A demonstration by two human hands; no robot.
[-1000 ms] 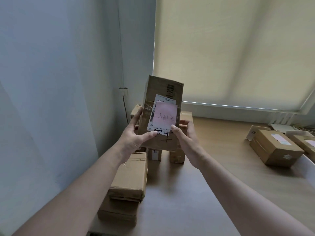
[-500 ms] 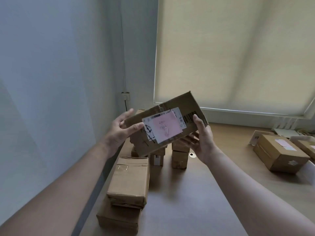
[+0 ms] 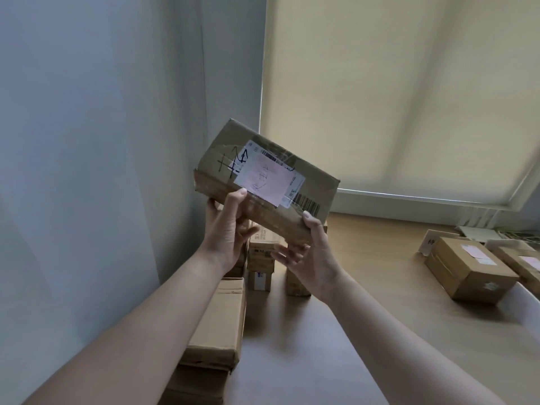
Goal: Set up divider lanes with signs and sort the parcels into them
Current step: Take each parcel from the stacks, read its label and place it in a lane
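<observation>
We hold one parcel (image 3: 267,182) raised in front of us, tilted, its pink note (image 3: 267,178) facing us. Our left hand (image 3: 226,232) grips its lower left edge, thumb on the front face; our right hand (image 3: 309,252) cradles the lower right corner, thumb up the side and fingers spread beneath. Just below and beyond our hands a cluster of unsorted boxes (image 3: 261,258) stands on the table (image 3: 365,287), with a stack (image 3: 214,325) under our left forearm. Well off to the right of our right hand, labelled boxes (image 3: 470,270) lie beside a small sign card (image 3: 431,242); these look already sorted. We judge the sorting partly done, with this parcel and the left-hand pile still to place.
</observation>
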